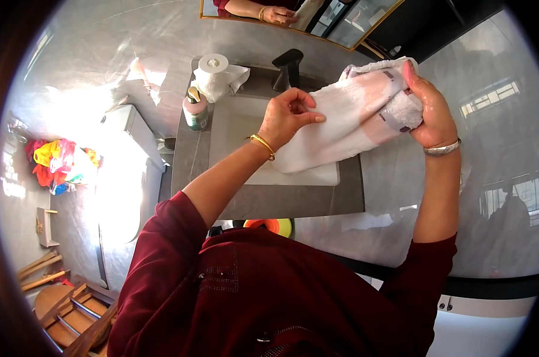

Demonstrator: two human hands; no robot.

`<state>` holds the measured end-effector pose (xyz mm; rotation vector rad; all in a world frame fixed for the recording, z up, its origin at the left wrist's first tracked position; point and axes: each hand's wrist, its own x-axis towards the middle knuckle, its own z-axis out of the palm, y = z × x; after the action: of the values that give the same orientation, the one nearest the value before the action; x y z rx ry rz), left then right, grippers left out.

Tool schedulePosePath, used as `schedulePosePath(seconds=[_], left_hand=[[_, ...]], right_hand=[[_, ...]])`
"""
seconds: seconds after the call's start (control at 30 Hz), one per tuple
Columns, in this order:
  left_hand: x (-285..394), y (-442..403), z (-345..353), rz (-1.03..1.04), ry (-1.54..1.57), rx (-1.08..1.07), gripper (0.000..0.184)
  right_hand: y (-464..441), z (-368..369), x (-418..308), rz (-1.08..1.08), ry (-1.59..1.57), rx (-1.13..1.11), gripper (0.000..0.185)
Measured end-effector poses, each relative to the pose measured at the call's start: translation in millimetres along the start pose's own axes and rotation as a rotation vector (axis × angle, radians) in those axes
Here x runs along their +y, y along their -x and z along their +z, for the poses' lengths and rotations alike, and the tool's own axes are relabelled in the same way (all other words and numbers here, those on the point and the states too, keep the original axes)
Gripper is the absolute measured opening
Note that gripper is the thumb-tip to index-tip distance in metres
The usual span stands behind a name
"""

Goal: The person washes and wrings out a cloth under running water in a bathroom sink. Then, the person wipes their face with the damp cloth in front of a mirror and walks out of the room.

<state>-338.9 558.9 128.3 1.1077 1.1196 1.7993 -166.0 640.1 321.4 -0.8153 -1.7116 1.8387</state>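
A white towel (323, 134) with pink bands and small dark prints stretches over the right part of the sink (225, 128). My right hand (433, 113), with a silver bracelet at its wrist, grips the bunched end of the towel, thumb up along its top. At the towel's left side is my left hand (290, 116), wearing a gold bracelet, with its fingers curled and its thumb against the cloth. The folds hide some of its fingertips. Behind the towel stands a black faucet (288, 68).
A soap pump bottle (196, 112) and a paper roll (213, 71) stand on the grey counter (189, 160), left of the sink. A mirror (347, 24) hangs above. At left are a white appliance (124, 172), colorful bags (58, 163) and a wooden stool (79, 315).
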Motion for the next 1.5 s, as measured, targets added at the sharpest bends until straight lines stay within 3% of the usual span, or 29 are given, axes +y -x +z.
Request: schedulePosePath(seconds=[0.37,0.7,0.77,0.87,1.03,1.17,1.27,1.5], left_hand=[[-6.3,5.2,-3.3,0.2,-0.1,0.024,0.009],[-2.8,5.7,-4.1,0.032,0.347,-0.101,0.008],[-7.0,5.5,-5.0,0.029,0.45,-0.121,0.008],[-12.1,6.3,-11.6,-0.057,0.473,-0.065,0.009],[-39.3,4.8,-27.6,-0.169,0.36,0.014,0.01],[-17.2,5.5,-6.5,-0.24,0.385,-0.104,0.015],[6.4,3.2,27.3,-0.158,0.368,-0.218,0.015],[17.6,-3.7,63.5,-0.049,0.133,-0.001,0.014]], right_hand=[[6.0,11.7,2.4,-0.05,0.006,0.024,0.038],[2.6,-3.3,-8.0,-0.059,-0.028,0.08,0.04],[3.8,-5.8,-15.7,-0.084,-0.028,0.171,0.041],[7.6,-18.3,-30.2,-0.121,-0.021,0.213,0.039],[13.6,-32.4,-51.5,-0.169,-0.006,0.284,0.042],[17.5,-32.9,-53.6,-0.139,-0.006,0.253,0.043],[19.8,-24.4,-46.4,-0.1,-0.011,0.22,0.042],[24.0,-5.3,-32.8,-0.069,-0.035,0.093,0.042]])
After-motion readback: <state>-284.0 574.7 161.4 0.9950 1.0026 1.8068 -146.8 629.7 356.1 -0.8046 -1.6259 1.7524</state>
